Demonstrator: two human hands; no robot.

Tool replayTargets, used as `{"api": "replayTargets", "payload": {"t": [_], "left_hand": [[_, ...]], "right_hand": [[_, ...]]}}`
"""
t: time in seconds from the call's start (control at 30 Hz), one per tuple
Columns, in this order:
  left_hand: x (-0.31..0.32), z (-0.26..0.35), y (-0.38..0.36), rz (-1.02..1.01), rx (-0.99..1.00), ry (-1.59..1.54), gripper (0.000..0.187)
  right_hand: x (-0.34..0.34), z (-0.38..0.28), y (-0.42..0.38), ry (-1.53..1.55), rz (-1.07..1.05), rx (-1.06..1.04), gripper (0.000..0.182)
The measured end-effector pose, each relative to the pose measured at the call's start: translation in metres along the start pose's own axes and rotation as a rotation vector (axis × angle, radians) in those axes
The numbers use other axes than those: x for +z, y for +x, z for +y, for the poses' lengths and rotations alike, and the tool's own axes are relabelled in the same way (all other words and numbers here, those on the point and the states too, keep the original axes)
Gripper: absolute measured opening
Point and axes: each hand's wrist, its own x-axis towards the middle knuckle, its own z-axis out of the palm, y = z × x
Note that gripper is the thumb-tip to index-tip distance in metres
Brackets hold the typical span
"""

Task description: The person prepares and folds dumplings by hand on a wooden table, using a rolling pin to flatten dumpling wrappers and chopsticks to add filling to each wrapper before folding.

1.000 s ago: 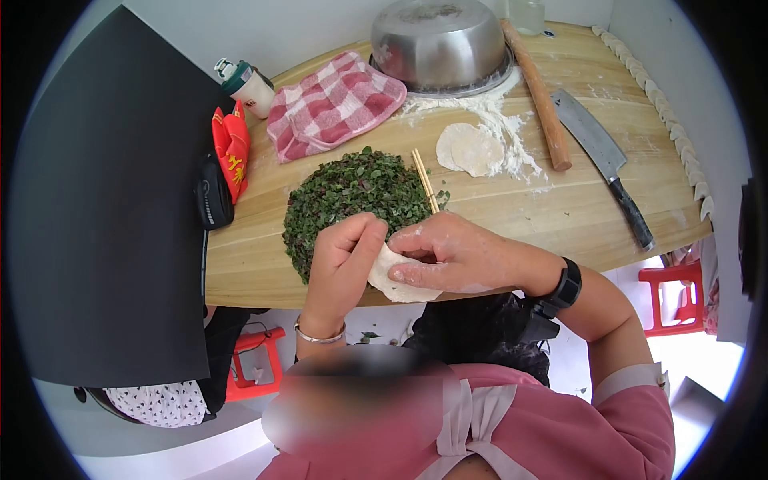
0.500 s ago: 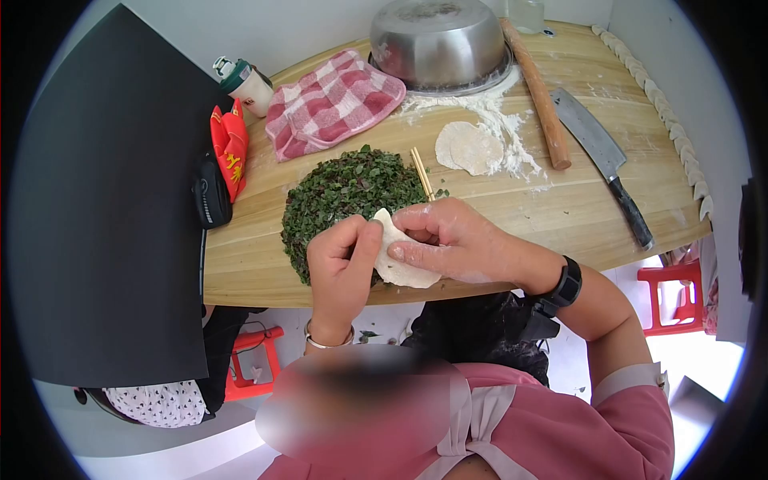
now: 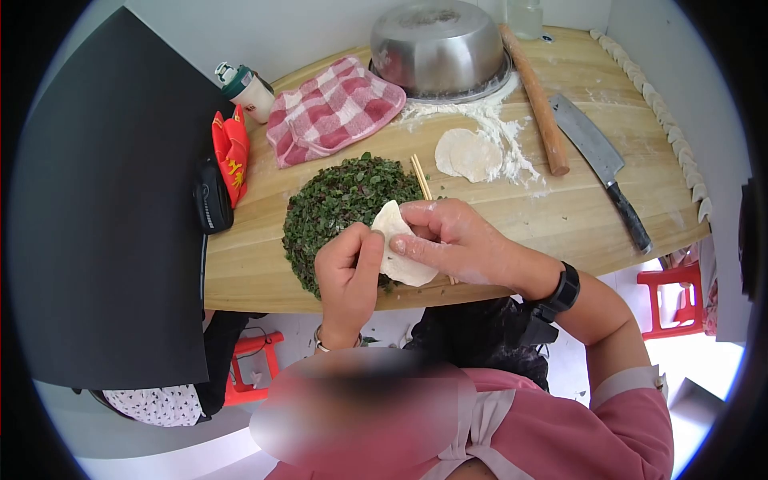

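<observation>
Where the two hands meet near the front edge of the table (image 3: 512, 232), we see a pale dough wrapper (image 3: 409, 266) held up at a tilt, just over the near right side of a mound of chopped greens (image 3: 336, 204). On the left hand (image 3: 350, 266) we note fingers curled inward, with thumb and forefinger pinched on the wrapper's left edge. On the flour-dusted right hand (image 3: 458, 240), the thumb presses on the wrapper's face while the bent fingers close from behind; we cannot tell how their hidden tips lie. Beside the greens we find chopsticks (image 3: 420, 172), partly covered by the right hand. Farther back, two overlapping dough rounds (image 3: 480, 157) lie at the edge of scattered flour (image 3: 516, 152), below an upturned metal basin (image 3: 440, 48). To their right we observe a rolling pin (image 3: 540, 108), then a cleaver (image 3: 592, 142), and a row of small dough pieces (image 3: 666, 120) along the table's right margin.
</observation>
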Motion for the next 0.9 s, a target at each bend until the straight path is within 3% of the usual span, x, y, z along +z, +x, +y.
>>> {"api": "replayTargets", "payload": {"t": [0.13,0.2,0.33,0.37,0.4,0.43,0.53,0.63,0.83,0.87,0.9], "left_hand": [[0.001,0.001,0.002,0.003,0.132,0.119,0.027],[0.0,0.001,0.002,0.004,0.126,0.117,0.027],[-0.004,0.001,0.002,-0.017,0.097,0.065,0.028],[-0.005,-0.003,0.002,-0.017,0.097,0.064,0.028],[-0.005,-0.009,0.001,-0.007,0.009,-0.144,0.026],[-0.005,-0.012,0.001,0.002,-0.079,-0.352,0.026],[0.002,-0.003,-0.002,0.002,-0.199,-0.451,0.024],[0.01,0.004,-0.002,0.019,-0.053,-0.247,0.025],[0.0,-0.005,-0.003,-0.057,0.054,-0.003,0.027],[-0.003,-0.013,-0.003,-0.055,0.055,-0.002,0.027],[-0.006,-0.019,-0.002,-0.084,0.027,-0.278,0.028]], "right_hand": [[-0.004,0.005,0.001,-0.094,-0.003,0.042,0.019],[-0.002,0.008,0.002,-0.099,-0.002,-0.077,0.019],[-0.006,0.007,0.003,-0.283,-0.012,-0.06,0.019],[-0.003,0.009,0.004,-0.12,0.0,-0.046,0.019],[-0.001,0.01,0.006,0.042,0.013,-0.031,0.019],[-0.001,0.01,0.007,0.041,0.015,-0.03,0.019],[-0.004,0.011,0.007,0.092,0.042,0.0,0.018],[-0.01,0.01,0.007,-0.068,-0.044,0.027,0.014],[-0.005,0.0,0.003,0.168,-0.049,0.08,0.021],[-0.004,-0.003,0.003,0.177,-0.033,0.091,0.021],[-0.004,-0.005,0.002,0.186,-0.016,0.102,0.022]]}}
